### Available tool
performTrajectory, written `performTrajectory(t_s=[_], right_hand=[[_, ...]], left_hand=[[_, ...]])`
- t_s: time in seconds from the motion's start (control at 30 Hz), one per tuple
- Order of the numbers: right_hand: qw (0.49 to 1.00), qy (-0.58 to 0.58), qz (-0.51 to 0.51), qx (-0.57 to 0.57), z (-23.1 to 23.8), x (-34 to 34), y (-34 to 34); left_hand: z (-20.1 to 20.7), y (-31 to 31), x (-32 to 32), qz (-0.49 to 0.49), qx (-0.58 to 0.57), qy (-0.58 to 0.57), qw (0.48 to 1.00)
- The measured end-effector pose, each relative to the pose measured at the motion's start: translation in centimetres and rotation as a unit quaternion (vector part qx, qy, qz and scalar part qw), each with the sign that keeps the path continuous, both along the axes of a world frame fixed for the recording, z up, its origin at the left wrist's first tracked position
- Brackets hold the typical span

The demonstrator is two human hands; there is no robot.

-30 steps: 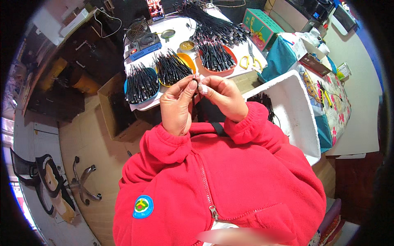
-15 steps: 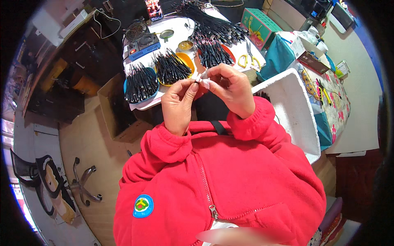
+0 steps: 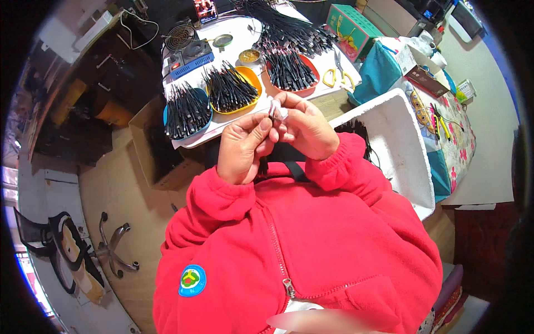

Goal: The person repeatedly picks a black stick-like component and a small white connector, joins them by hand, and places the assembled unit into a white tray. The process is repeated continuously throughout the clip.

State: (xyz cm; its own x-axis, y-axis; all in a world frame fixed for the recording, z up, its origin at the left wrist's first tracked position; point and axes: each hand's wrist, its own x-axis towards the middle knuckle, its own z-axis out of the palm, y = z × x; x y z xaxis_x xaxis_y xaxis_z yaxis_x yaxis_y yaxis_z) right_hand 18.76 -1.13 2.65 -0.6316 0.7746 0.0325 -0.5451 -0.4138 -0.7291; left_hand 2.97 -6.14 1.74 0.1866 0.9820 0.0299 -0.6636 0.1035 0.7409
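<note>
My left hand (image 3: 240,147) and my right hand (image 3: 312,131) meet at the near edge of the white table. Between my left thumb and fingers is pinched a short black cable (image 3: 263,166), part of it hanging below that hand. My right fingers close round its upper end, where white wrapping covers the fingertips; the end itself is mostly hidden. Beyond my hands stand a blue bowl (image 3: 207,125), a yellow bowl (image 3: 256,83) and a red bowl (image 3: 315,71), each full of short black cables with metal plugs.
A larger cable heap (image 3: 289,25) lies at the back. Yellow-handled scissors (image 3: 338,78), a small tin (image 3: 249,57) and a blue soldering pot (image 3: 192,64) rest on the table. To the right is a white foam box (image 3: 409,145); a cardboard box (image 3: 146,147) stands left.
My right hand has turned and dropped slightly, its fingers curling in closer to my left. The cable's lower part now shows beneath my left hand. The view has shifted slightly.
</note>
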Motion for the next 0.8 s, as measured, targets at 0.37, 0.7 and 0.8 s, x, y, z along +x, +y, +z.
performTrajectory(t_s=[0.37,0.7,0.8], right_hand=[[0.985,-0.028,0.162,-0.06,-2.7,0.6,4.3],[0.517,-0.701,-0.163,0.464,-2.2,0.6,34.7],[0.442,-0.771,-0.106,0.445,-4.1,-0.7,37.4]], left_hand=[[-0.9,1.1,-1.5,-0.012,0.0,0.27,0.963],[-2.4,3.7,-2.6,0.033,-0.038,0.16,0.986],[-2.6,4.0,-3.2,0.055,-0.035,0.157,0.986]])
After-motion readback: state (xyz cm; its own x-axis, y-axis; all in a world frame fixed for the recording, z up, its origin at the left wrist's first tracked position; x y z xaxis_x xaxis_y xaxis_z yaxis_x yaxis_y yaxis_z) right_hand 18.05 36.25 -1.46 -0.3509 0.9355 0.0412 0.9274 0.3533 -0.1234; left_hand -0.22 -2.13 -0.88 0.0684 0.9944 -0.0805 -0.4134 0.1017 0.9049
